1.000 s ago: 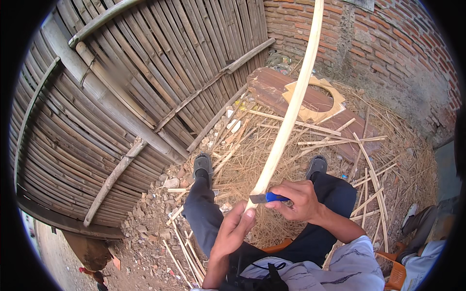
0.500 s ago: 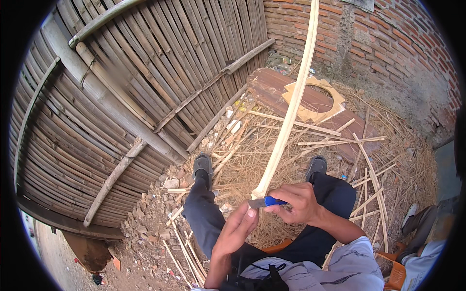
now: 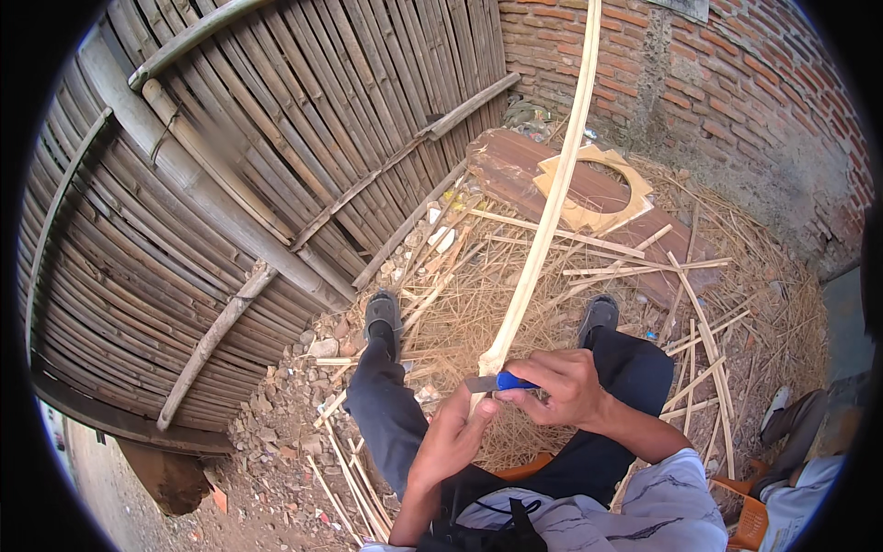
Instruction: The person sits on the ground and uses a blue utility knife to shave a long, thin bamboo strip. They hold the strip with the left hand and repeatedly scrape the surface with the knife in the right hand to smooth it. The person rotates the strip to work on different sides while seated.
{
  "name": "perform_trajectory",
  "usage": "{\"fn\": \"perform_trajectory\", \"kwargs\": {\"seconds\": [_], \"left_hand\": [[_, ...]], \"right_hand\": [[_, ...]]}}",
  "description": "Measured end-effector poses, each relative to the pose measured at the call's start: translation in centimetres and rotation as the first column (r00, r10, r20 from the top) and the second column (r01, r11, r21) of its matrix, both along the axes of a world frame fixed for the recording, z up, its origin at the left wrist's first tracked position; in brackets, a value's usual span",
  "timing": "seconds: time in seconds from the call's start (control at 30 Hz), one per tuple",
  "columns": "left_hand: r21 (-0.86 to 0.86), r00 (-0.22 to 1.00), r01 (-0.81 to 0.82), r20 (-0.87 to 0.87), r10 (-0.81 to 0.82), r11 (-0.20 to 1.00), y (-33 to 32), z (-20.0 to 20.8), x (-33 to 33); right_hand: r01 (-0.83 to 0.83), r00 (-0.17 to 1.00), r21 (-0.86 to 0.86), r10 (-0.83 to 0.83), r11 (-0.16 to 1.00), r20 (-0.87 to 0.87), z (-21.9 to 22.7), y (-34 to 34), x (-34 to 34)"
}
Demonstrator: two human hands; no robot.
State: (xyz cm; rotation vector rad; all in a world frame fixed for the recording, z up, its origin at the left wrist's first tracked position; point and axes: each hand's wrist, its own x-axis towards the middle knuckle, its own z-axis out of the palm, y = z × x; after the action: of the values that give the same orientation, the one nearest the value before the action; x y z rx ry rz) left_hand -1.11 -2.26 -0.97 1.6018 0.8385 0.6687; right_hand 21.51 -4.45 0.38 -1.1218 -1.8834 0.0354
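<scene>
A long pale bamboo strip (image 3: 550, 202) rises from my hands toward the top of the view. My left hand (image 3: 451, 437) grips its lower end from below. My right hand (image 3: 561, 386) holds a small knife with a blue handle (image 3: 501, 381), its blade laid across the strip's lower end just above my left fingers. I am seated, both legs in dark trousers stretched forward, shoes (image 3: 384, 313) resting on the ground.
A woven bamboo fence (image 3: 230, 184) fills the left. A brick wall (image 3: 736, 83) stands at the back right. Bamboo shavings and split strips (image 3: 681, 304) cover the ground, with a wooden board (image 3: 598, 184) bearing a round hole. Rubble (image 3: 285, 405) lies to my left.
The bamboo strip has shifted slightly upright and my hands have edged a little lower and right along it; the knife stays at the strip's lower end.
</scene>
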Motion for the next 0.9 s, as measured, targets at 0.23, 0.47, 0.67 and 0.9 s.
{"fn": "perform_trajectory", "kwargs": {"seconds": [0.23, 0.47, 0.67, 0.9], "left_hand": [[0.097, 0.999, -0.025, -0.046, 0.029, 0.995, 0.1, 1.3, 0.6], [0.164, 0.988, -0.029, -0.143, 0.053, 0.986, -0.1, 1.4, 0.7], [0.063, 0.982, -0.010, -0.188, 0.022, 0.998, -2.6, 0.7, -2.1], [0.022, 0.998, 0.039, -0.047, -0.038, 0.999, -0.2, -0.3, -1.9]], "right_hand": [[0.059, 0.997, 0.023, -0.060, 0.998, 0.039, 0.6, 0.0, -0.1], [0.188, 0.982, 0.064, -0.188, 0.980, -0.001, 0.8, 0.0, 0.5], [0.623, 0.716, -0.182, -0.649, 0.761, -0.257, 2.9, 2.1, 9.7], [0.157, 0.980, -0.006, -0.157, 0.988, -0.120, 0.6, 0.5, 3.4]]}}
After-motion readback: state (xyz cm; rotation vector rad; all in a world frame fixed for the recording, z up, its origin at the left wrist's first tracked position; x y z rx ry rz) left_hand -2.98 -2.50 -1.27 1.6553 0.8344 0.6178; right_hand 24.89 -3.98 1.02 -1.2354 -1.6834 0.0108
